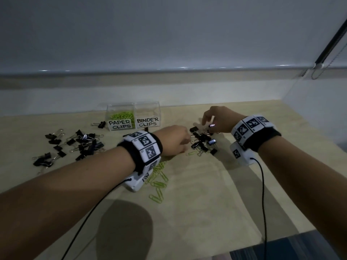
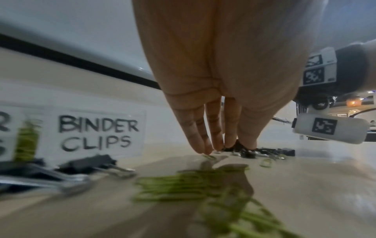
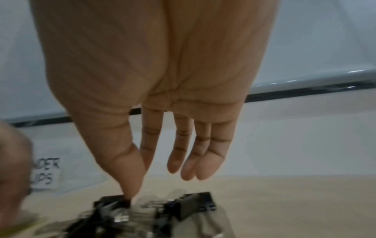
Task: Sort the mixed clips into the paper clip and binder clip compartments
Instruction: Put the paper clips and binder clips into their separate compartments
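Both hands point fingers down over binder clips.

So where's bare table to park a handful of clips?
Bare: the near table between the forearms, and the right side past the right hand. Crowded: binder clips far left, the mixed pile between the hands, paper clips by the left wrist.

A pale wooden tabletop is sitting against a grey-white wall in dim light, a grey ledge running along its base.
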### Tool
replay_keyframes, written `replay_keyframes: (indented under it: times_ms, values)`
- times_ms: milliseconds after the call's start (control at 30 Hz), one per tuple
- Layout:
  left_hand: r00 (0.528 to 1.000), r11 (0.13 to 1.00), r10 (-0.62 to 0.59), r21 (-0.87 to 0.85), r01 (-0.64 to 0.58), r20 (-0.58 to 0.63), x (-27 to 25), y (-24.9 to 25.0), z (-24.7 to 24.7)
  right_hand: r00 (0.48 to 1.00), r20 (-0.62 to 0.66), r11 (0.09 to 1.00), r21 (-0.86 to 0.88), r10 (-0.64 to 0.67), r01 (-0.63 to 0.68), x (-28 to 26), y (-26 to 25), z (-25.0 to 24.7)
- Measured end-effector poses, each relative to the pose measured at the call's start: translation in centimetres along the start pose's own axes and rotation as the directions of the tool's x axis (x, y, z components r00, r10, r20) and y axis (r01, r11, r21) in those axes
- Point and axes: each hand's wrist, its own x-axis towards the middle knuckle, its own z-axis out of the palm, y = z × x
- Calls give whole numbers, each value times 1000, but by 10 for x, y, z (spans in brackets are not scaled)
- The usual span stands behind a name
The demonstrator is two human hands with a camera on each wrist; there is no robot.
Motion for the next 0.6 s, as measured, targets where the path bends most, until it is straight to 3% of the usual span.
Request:
replay_keyframes:
  times_ms: [233, 400, 600]
  values:
    - [999, 997, 45, -65, -46, -18, 34, 33, 7, 983, 168, 994, -65, -79, 91, -6, -16, 15]
    - [1000, 988, -2, -155, -1, -19, 38, 24, 6, 988, 100, 991, -49, -117, 122, -12, -11, 19]
    - [995, 960, -94, -268, 80, -39, 32, 7, 1, 997, 45, 998, 21, -66, 65, -17, 0, 18]
